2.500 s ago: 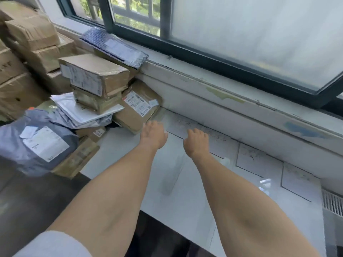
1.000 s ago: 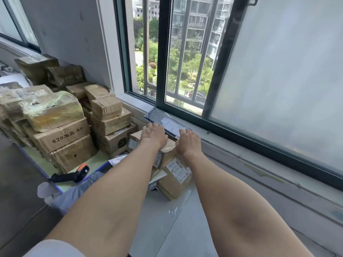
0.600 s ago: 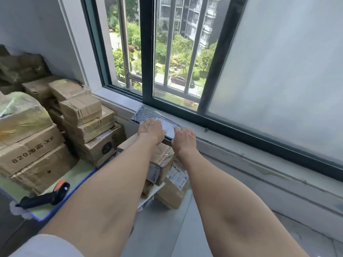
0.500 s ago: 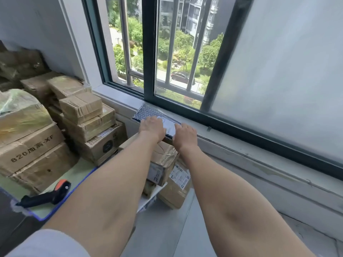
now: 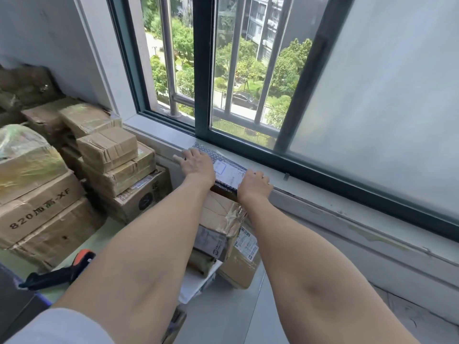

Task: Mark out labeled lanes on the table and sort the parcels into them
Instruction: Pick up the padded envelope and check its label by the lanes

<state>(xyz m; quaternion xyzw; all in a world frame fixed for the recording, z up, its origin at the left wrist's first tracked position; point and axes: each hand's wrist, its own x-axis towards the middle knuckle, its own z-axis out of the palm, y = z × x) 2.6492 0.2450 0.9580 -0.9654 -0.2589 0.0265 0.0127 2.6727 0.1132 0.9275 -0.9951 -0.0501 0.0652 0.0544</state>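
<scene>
The bubble mailer [image 5: 224, 167], a dark bumpy bag with a white label, lies on the window sill [image 5: 159, 140]; its near side rests on top of a brown box [image 5: 221, 212]; it is not in any lane yet. The left hand [image 5: 197, 163] lies flat on the bag's left end with its fingers spread. The right hand [image 5: 254, 185] is at the near right corner with its fingers bent round the edge; the two hands are apart, one at each end.

I think the job now is to lift this parcel and carry it to a lane. The bag looks soft and thin; if only one hand holds tight, it may bend and slip out. The brown box sits high on a messy pile, and a leaning box [image 5: 244, 259] stands right beside it; a drag or a bump from an arm could tip them over. A stack of boxes [image 5: 111, 165] stands near on the left; a black and orange tool [image 5: 59, 271] lies lower down, close to the left arm, and a wide swing could knock it.
</scene>
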